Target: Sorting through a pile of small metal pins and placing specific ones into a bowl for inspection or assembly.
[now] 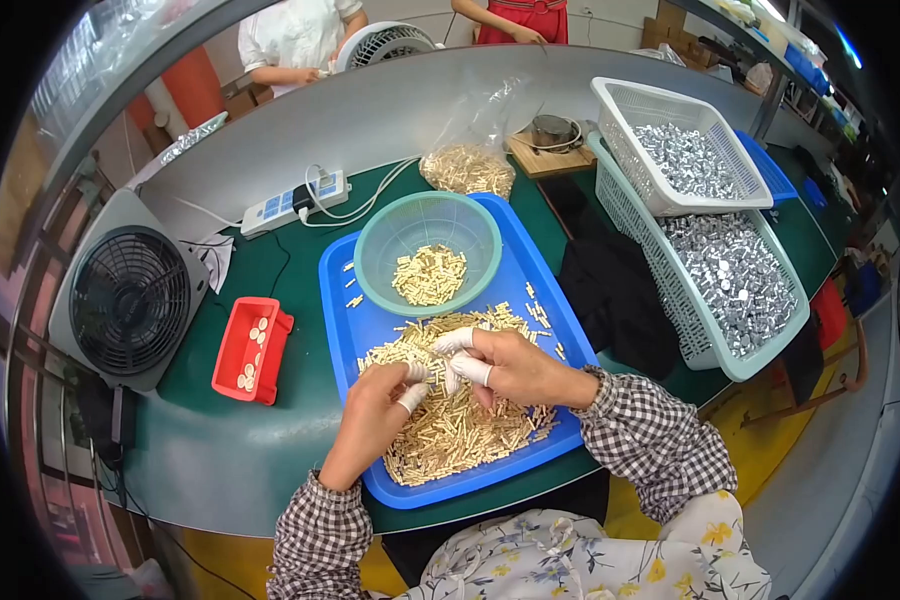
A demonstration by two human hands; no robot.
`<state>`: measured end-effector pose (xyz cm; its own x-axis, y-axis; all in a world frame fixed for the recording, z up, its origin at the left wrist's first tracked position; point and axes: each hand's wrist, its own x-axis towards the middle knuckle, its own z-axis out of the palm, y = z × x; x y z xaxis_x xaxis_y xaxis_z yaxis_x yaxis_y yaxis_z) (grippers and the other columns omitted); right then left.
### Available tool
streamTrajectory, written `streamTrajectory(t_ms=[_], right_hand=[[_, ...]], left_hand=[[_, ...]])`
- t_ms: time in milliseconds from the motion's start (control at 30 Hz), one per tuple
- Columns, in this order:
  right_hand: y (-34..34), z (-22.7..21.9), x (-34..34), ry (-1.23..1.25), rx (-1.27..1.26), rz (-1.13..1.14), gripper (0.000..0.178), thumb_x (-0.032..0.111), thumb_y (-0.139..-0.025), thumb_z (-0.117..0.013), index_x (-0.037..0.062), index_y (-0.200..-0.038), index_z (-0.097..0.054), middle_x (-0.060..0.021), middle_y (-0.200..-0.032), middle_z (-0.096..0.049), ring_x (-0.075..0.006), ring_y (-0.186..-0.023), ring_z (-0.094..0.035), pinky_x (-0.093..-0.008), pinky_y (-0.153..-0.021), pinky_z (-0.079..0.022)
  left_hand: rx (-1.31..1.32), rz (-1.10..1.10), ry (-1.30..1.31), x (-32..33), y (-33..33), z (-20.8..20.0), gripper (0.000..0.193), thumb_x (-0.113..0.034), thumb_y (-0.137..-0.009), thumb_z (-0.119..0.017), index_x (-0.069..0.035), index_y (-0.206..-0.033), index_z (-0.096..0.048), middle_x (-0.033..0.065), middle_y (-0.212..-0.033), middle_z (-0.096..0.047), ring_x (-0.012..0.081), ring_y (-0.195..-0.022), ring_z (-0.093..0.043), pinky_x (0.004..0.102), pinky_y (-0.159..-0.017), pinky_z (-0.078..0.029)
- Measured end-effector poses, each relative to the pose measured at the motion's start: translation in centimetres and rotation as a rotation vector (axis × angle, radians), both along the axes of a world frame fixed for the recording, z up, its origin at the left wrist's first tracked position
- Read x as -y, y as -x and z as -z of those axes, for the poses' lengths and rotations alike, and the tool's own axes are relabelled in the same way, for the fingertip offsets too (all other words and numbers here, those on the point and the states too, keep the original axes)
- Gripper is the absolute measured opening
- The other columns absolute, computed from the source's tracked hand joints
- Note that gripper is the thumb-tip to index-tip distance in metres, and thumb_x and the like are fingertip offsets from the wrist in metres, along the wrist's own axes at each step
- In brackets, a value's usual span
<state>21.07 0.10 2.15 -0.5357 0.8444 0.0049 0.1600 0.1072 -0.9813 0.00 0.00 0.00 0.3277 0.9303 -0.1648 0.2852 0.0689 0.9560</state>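
My left hand and my right hand come together over a heap of small brass-coloured metal pins in a blue tray. White finger covers wrap several fingertips on both hands. The thumb and finger of my left hand are bent toward each other in a pinch. My right hand's fingers are drawn together beside it. Whatever sits between the fingertips is too small or hidden to name. A green plastic strainer bowl with more brass pins rests on the tray's far part.
Left stand a red bin with round pieces and a grey fan. A power strip lies behind. Right, a white basket sits on a green basket, both with silvery parts. Two people are beyond the partition.
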Motion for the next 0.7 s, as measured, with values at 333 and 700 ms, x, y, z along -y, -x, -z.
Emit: streamTrajectory(t_ms=[333,700], right_hand=[[0.1,0.0,0.2,-0.054,-0.039,0.077,0.030,0.007,-0.091,-0.046,-0.0013,-0.119,-0.048,-0.0063,-0.076,-0.062,-0.0068,-0.049,-0.053,-0.0209,-0.045,-0.044],[0.1,0.3,0.3,-0.142,-0.067,0.097,0.029,0.006,-0.089,-0.048,-0.0021,-0.116,-0.051,-0.0064,-0.076,-0.062,-0.0066,-0.051,-0.054,-0.0211,-0.045,-0.044]], left_hand=[[-0.548,0.237,-0.884,0.5,-1.0,1.1,0.015,-0.007,-0.071,-0.068,-0.002,-0.083,-0.061,0.0103,-0.076,-0.053,0.0278,-0.073,-0.051,0.0370,-0.065,-0.043],[-0.190,0.031,-0.477,0.4,-0.9,0.3,0.011,-0.006,-0.079,-0.063,-0.001,-0.088,-0.061,0.0077,-0.079,-0.058,0.0211,-0.071,-0.055,0.0309,-0.062,-0.045]])
